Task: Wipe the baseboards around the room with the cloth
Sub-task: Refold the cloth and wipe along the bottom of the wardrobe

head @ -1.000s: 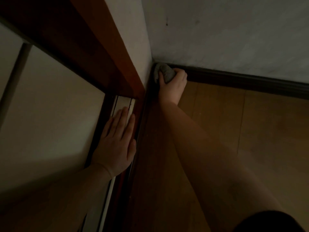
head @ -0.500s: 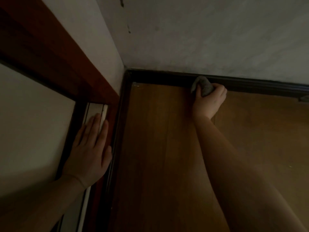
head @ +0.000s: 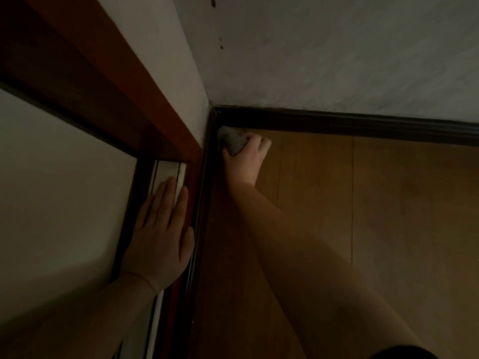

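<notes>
Right hand (head: 247, 156) grips bunched grey cloth (head: 232, 139), pressed on dark baseboard (head: 337, 123) right at room corner. Left hand (head: 162, 234) spread flat on door frame (head: 155, 177) beside corner. Best: keep firm pressure, drag along the top edge, overlap strokes.

Bare forearms (head: 298, 242), no sleeves

No writing, label, brand, number or sign can be read anywhere in this dim view.
</notes>
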Motion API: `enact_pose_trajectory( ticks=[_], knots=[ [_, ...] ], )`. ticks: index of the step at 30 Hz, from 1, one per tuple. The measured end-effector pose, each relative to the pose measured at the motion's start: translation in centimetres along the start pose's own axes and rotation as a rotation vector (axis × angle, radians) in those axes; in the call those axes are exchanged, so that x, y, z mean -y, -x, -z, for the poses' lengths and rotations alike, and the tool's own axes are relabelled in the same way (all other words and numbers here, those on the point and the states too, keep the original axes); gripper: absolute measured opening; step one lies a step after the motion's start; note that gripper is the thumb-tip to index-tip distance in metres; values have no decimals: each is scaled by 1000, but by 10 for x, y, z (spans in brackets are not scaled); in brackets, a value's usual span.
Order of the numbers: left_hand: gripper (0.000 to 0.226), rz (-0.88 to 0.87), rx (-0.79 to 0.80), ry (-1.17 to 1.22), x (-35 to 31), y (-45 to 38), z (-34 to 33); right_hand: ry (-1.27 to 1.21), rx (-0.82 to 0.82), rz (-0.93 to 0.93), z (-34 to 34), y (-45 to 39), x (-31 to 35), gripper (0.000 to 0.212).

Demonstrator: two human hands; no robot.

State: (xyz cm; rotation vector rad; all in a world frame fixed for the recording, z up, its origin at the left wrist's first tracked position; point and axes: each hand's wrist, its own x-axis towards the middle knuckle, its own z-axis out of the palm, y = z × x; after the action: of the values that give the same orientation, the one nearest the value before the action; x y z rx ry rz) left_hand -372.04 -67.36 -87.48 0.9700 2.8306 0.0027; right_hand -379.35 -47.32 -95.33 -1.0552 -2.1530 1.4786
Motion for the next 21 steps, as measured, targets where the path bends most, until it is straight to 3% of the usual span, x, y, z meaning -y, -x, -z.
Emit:
enact_pose_trajectory(
  ticks=[12, 21],
  knots=[
    [69, -3, 36, 30, 1, -1, 2, 149, -16, 102, 19, -41, -13, 34],
    [72, -25, 36, 22, 3, 0, 0, 180, -154, 6, 118, -67, -49, 32]
  ],
)
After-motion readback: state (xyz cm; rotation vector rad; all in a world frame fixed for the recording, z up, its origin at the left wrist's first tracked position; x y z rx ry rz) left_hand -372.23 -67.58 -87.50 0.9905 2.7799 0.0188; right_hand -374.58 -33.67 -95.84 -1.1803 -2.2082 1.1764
